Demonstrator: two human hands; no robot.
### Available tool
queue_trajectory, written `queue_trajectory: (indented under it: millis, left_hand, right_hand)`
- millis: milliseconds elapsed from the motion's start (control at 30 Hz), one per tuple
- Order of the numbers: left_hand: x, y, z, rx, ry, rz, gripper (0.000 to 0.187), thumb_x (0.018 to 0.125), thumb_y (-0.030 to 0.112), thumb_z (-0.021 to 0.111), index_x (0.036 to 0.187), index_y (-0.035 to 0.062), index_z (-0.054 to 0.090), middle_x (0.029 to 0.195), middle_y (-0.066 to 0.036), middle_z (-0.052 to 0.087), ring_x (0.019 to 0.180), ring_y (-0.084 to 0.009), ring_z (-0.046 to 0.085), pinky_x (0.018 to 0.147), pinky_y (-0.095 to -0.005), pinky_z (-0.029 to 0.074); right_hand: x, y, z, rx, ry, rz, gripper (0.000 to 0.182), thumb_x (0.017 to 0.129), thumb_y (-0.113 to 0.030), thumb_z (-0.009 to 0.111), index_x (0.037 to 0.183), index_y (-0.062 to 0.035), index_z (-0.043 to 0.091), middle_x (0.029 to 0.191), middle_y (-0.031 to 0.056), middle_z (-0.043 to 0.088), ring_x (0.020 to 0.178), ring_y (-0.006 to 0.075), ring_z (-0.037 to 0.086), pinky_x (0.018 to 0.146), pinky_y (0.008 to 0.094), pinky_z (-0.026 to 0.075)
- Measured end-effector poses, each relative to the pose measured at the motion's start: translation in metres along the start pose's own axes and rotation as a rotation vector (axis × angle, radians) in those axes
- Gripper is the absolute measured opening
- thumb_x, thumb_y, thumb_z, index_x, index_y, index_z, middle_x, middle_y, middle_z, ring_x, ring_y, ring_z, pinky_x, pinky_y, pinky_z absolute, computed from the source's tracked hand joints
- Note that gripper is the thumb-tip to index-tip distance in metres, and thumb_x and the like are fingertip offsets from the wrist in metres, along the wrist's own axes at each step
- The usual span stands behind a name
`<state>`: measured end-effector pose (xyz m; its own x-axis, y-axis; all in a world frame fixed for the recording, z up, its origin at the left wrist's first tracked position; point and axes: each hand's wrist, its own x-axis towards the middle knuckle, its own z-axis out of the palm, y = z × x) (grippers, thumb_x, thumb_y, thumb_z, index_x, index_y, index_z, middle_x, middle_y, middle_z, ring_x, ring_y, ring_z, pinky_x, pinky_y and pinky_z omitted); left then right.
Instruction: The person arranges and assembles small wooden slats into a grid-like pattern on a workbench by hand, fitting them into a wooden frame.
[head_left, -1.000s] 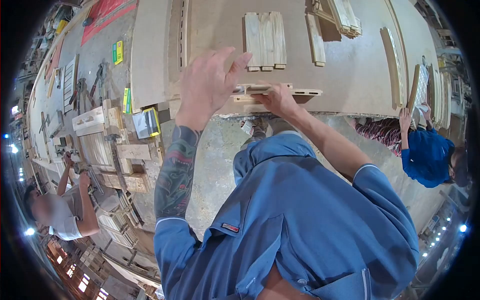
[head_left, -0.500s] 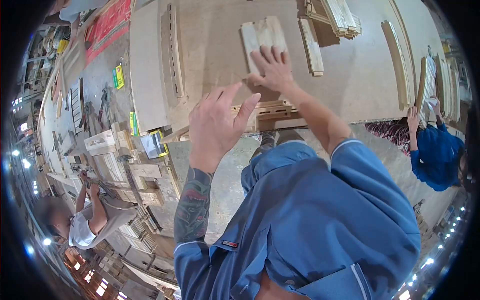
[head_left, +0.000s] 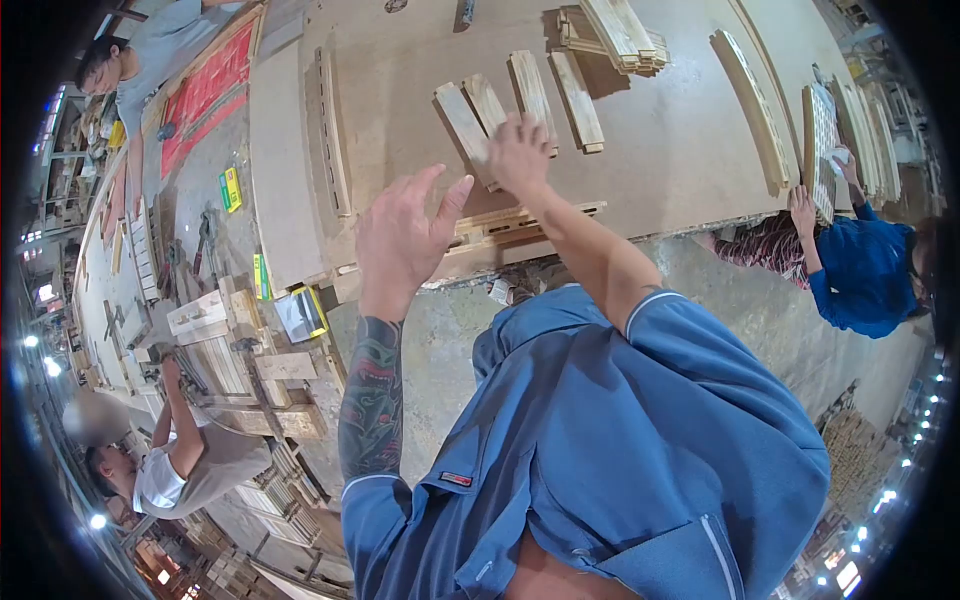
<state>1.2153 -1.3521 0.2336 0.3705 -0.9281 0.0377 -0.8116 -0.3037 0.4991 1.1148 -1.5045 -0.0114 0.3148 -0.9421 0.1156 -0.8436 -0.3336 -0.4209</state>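
My left hand [head_left: 405,230] is raised above the near edge of the workbench [head_left: 400,110], its thumb and fingers apart, holding nothing. My right hand [head_left: 520,158] rests with fingers spread on the lower ends of some short pale wooden strips. Two of these, a left strip [head_left: 462,122] and another [head_left: 484,100], lean together in a narrow V. A third strip [head_left: 530,85] lies apart from them, its lower end beside my fingertips. Further right is a fourth strip [head_left: 577,102], untouched. Slotted wooden rails [head_left: 510,228] lie along the near edge, just below my right hand.
A stack of strips [head_left: 620,35] lies at the back. Long rails flank the work area at left [head_left: 330,130] and right [head_left: 750,110]. One person [head_left: 870,270] stands at the right, another [head_left: 185,460] at lower left, a third [head_left: 165,60] at upper left.
The strips under my right hand, side by side before, now lie spread apart. My right hand has moved toward their lower ends. The whole view has shifted, and my left hand remains raised.
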Motion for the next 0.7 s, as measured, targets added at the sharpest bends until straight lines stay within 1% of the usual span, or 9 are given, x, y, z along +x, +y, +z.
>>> queue_trajectory:
  millis: [133, 233, 300, 333, 367, 433, 500, 567, 700]
  left_hand:
    - [0.000, 0.004, -0.001, 0.023, -0.017, -0.018, 0.059, 0.094, 0.058, 0.054, 0.114, 0.0061, 0.071, 0.106, -0.017, 0.071, 0.097, -0.0354, 0.068, 0.081, -0.0427, 0.053]
    - [0.000, 0.005, -0.002, 0.033, -0.014, -0.034, 0.056, 0.094, 0.055, 0.057, 0.115, 0.0055, 0.070, 0.107, -0.017, 0.072, 0.098, -0.0338, 0.069, 0.084, -0.0404, 0.053]
    - [-0.001, 0.005, 0.000, 0.031, -0.012, -0.045, 0.055, 0.094, 0.055, 0.056, 0.115, 0.0057, 0.070, 0.107, -0.017, 0.072, 0.098, -0.0336, 0.069, 0.084, -0.0406, 0.053]
    - [0.000, 0.005, 0.000, 0.038, -0.002, -0.026, 0.055, 0.094, 0.055, 0.057, 0.114, 0.0060, 0.071, 0.107, -0.016, 0.072, 0.098, -0.0336, 0.068, 0.083, -0.0408, 0.053]
    - [-0.001, 0.004, -0.001, 0.045, 0.009, -0.011, 0.054, 0.094, 0.055, 0.057, 0.114, 0.0062, 0.071, 0.107, -0.016, 0.072, 0.098, -0.0337, 0.068, 0.083, -0.0411, 0.053]
    - [-0.002, 0.006, -0.002, 0.051, 0.004, -0.032, 0.053, 0.094, 0.054, 0.057, 0.113, 0.0065, 0.071, 0.107, -0.016, 0.072, 0.097, -0.0339, 0.068, 0.083, -0.0412, 0.053]
    - [-0.001, 0.004, -0.001, 0.065, 0.000, -0.040, 0.053, 0.094, 0.054, 0.058, 0.112, 0.0067, 0.072, 0.107, -0.016, 0.072, 0.097, -0.0342, 0.068, 0.082, -0.0413, 0.053]
    - [-0.002, 0.000, 0.003, 0.063, 0.050, 0.014, 0.053, 0.093, 0.054, 0.059, 0.111, 0.0066, 0.072, 0.107, -0.016, 0.072, 0.096, -0.0340, 0.068, 0.082, -0.0414, 0.053]
    - [0.000, -0.003, 0.005, 0.049, 0.045, 0.011, 0.054, 0.093, 0.055, 0.059, 0.112, 0.0063, 0.072, 0.109, -0.016, 0.071, 0.096, -0.0341, 0.069, 0.081, -0.0413, 0.053]
  right_hand:
    - [0.017, 0.040, -0.003, -0.140, 0.071, 0.153, 0.068, 0.091, -0.034, 0.059, 0.144, 0.0018, 0.036, 0.151, 0.0277, 0.034, 0.140, 0.0497, 0.030, 0.114, 0.0626, 0.021]
    - [0.024, 0.042, -0.023, -0.249, -0.063, 0.132, 0.063, 0.089, -0.026, 0.062, 0.140, 0.0045, 0.040, 0.149, 0.0257, 0.039, 0.140, 0.0474, 0.033, 0.113, 0.0616, 0.025]
    - [0.032, 0.029, -0.069, -0.007, -0.267, 0.308, 0.049, 0.087, -0.020, 0.062, 0.128, 0.0026, 0.051, 0.129, 0.0215, 0.058, 0.125, 0.0393, 0.054, 0.104, 0.0529, 0.041]
    - [0.036, 0.042, -0.064, 0.114, -0.244, 0.280, 0.036, 0.089, -0.026, 0.064, 0.112, 0.0015, 0.059, 0.101, 0.0135, 0.068, 0.093, 0.0276, 0.066, 0.084, 0.0406, 0.052]
    - [0.032, 0.060, -0.061, 0.106, -0.261, 0.268, 0.036, 0.089, -0.026, 0.064, 0.112, 0.0015, 0.059, 0.101, 0.0135, 0.068, 0.093, 0.0276, 0.066, 0.084, 0.0406, 0.052]
    - [0.023, 0.062, -0.081, 0.889, -0.231, 0.312, 0.036, 0.091, -0.031, 0.067, 0.103, 0.0023, 0.062, 0.089, 0.0099, 0.068, 0.081, 0.0194, 0.066, 0.075, 0.0348, 0.053]
    - [-0.015, 0.050, -0.105, 1.042, -0.204, 0.333, 0.037, 0.093, -0.029, 0.066, 0.109, 0.0045, 0.063, 0.095, 0.0106, 0.069, 0.089, 0.0161, 0.065, 0.079, 0.0346, 0.052]
    - [-0.042, 0.053, -0.108, 1.129, -0.481, 0.015, 0.029, 0.093, -0.020, 0.066, 0.110, 0.0028, 0.067, 0.098, 0.0112, 0.071, 0.091, 0.0172, 0.067, 0.081, 0.0357, 0.053]
    - [-0.060, 0.038, -0.112, 0.841, -0.623, -0.174, 0.026, 0.090, -0.017, 0.069, 0.110, 0.0002, 0.070, 0.101, 0.0122, 0.073, 0.092, 0.0205, 0.068, 0.084, 0.0366, 0.053]
